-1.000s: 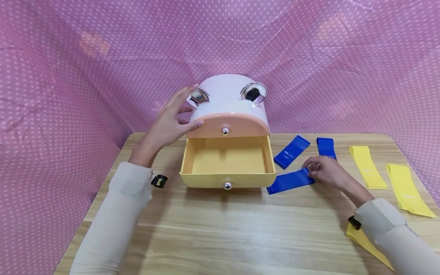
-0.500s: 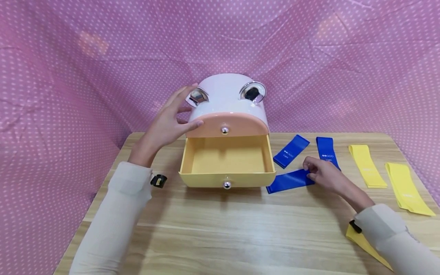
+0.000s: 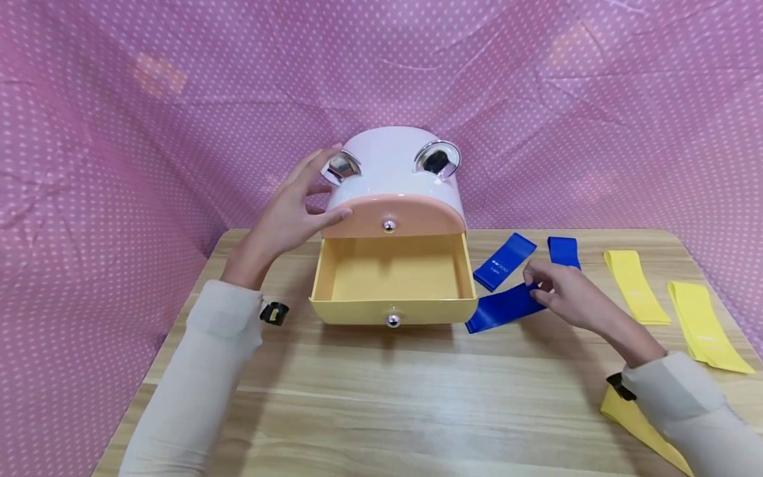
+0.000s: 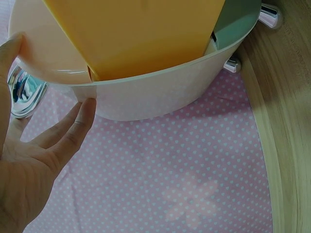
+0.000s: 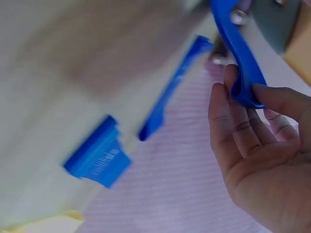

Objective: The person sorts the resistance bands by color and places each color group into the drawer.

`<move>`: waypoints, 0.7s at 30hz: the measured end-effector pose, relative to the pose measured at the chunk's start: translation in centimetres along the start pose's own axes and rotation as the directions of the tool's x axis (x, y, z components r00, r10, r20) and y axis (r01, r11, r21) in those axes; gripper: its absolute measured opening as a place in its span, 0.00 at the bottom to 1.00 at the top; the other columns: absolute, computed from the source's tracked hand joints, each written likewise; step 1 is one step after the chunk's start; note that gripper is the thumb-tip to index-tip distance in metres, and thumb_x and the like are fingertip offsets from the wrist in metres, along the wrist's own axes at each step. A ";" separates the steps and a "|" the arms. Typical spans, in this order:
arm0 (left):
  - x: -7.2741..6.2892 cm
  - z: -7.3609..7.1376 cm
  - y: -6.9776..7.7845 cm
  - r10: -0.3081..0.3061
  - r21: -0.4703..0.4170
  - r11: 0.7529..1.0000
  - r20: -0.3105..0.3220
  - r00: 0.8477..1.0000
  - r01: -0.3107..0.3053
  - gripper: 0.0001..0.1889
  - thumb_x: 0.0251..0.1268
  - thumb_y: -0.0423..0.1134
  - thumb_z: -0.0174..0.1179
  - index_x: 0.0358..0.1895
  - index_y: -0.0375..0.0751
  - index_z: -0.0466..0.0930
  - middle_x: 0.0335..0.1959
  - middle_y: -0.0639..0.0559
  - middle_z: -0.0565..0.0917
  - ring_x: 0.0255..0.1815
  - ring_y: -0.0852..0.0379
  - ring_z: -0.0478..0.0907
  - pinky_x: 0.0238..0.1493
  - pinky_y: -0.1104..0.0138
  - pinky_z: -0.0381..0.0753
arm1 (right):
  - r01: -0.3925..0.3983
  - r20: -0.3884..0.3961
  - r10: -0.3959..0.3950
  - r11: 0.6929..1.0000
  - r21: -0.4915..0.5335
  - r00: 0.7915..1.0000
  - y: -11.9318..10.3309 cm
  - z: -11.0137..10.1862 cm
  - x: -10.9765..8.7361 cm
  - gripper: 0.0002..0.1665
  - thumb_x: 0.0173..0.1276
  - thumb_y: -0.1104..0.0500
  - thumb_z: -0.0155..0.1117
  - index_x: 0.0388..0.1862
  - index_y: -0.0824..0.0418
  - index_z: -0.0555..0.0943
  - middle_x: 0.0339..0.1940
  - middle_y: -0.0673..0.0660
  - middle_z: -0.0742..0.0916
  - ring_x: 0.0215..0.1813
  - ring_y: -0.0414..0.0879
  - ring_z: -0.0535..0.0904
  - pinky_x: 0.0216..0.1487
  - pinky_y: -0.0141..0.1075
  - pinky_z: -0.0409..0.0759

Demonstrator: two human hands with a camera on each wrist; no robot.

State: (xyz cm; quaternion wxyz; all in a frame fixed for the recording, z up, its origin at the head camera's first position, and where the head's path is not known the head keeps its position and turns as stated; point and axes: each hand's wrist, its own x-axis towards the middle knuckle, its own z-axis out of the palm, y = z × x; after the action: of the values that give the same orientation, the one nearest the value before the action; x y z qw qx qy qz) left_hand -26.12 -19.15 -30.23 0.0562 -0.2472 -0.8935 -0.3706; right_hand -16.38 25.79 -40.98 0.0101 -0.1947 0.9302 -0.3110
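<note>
In the head view my left hand [image 3: 292, 212] rests against the left side of a white, frog-like desktop drawer cabinet [image 3: 387, 159], its thumb on the peach upper drawer [image 3: 417, 217]. The left wrist view shows its fairly straight fingertips touching the white side wall [image 4: 146, 99]. Pulled out below, the yellow drawer [image 3: 352, 313] holds nothing. To its right, my right hand [image 3: 566, 295] pinches one end of a blue resistance band [image 3: 503, 310]. Seen from the right wrist, that blue band [image 5: 240, 48] hangs in a fold between thumb and fingers.
Two more blue bands lie behind the right hand, one slanted [image 3: 505, 260] and one partly covered [image 3: 563, 252]. Farther right are yellow bands [image 3: 636, 288] [image 3: 709, 328], with another yellow band [image 3: 644, 424] under the right forearm. Pink dotted cloth [image 3: 381, 66] hangs behind the wooden table [image 3: 381, 411].
My right hand has taken hold of the blue band's end and raised it slightly, so the band now slopes upward toward the hand. The left hand has stayed at the cabinet.
</note>
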 end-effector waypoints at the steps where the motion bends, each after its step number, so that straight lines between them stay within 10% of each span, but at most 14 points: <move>1: 0.0 0.0 0.0 -0.001 0.001 1.000 0.001 1.000 0.001 0.50 0.64 0.47 0.75 0.84 0.73 0.52 0.85 0.54 0.55 0.71 0.41 0.77 0.60 0.54 0.90 | -0.007 0.007 0.007 1.000 -0.006 1.000 -0.5 -0.4 0.1 0.12 0.66 0.76 0.64 0.38 0.61 0.76 0.37 0.57 0.83 0.37 0.47 0.79 0.31 0.30 0.79; 15: 0.0 0.0 0.0 0.002 -0.019 1.000 -0.001 1.000 -0.002 0.50 0.64 0.46 0.76 0.84 0.74 0.53 0.85 0.54 0.55 0.71 0.42 0.77 0.60 0.53 0.90 | -0.013 -0.034 0.009 0.989 -0.144 0.999 -6.0 -5.9 0.6 0.14 0.68 0.75 0.65 0.50 0.65 0.86 0.46 0.67 0.90 0.44 0.59 0.87 0.42 0.55 0.90; 21: 0.0 0.1 -0.1 0.012 -0.010 1.000 -0.005 1.000 -0.012 0.50 0.64 0.46 0.75 0.84 0.70 0.53 0.85 0.54 0.56 0.70 0.41 0.78 0.59 0.52 0.91 | 0.078 -0.132 -0.112 0.969 -0.235 0.985 -8.0 -8.0 0.6 0.16 0.63 0.76 0.69 0.45 0.61 0.89 0.37 0.58 0.92 0.37 0.50 0.85 0.32 0.33 0.81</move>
State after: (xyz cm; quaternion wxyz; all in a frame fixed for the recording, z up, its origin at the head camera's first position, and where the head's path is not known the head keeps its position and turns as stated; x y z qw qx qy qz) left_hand -26.13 -19.17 -30.34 0.0596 -0.2519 -0.8900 -0.3754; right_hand -15.19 24.28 -29.79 -0.0947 -0.2160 0.9477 -0.2152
